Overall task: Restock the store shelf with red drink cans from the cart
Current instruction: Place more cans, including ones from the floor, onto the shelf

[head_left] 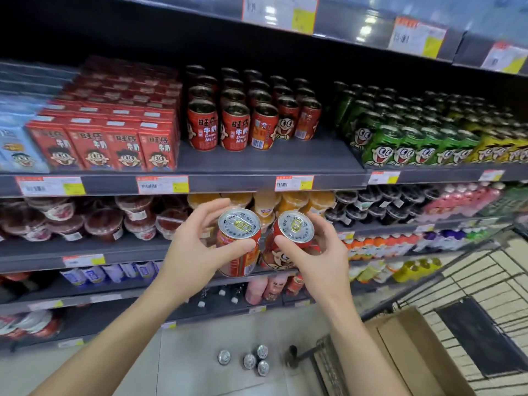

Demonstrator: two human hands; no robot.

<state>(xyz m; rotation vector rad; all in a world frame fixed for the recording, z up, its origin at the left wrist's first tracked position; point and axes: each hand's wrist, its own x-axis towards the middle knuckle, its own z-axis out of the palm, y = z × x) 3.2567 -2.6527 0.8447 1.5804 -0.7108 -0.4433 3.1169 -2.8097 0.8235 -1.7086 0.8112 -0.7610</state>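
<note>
Each grip is closed round one red can: the left hand (197,252) holds the left can (238,242) by its side wall, thumb in front and fingers behind, and the right hand (320,254) holds the right can (288,241) the same way, tilted a little inward. The two cans are carried side by side, nearly touching, in front of the lower shelves and below the target shelf (257,164), so neither has yet been set down.

On that shelf a bare strip is seen in front of the rows of red cans (243,115), between the red cartons (114,138) on the left and the green cans (400,132) on the right. The front row is uneven, and the cans stand close together. If a held can is pushed in too fast or too low, the shelf edge could be struck, or a standing can could be knocked over and its neighbours toppled with it.

The cart (471,310) with its cardboard box (405,347) stands at the lower right, near the right elbow, and could be bumped on a reach back.

Four loose cans (251,360) stand on the floor (200,352) close to the feet; they could be kicked or trodden on. The tilted right can is held mostly by fingertips near its rim and could slip if the two cans collide.
</note>
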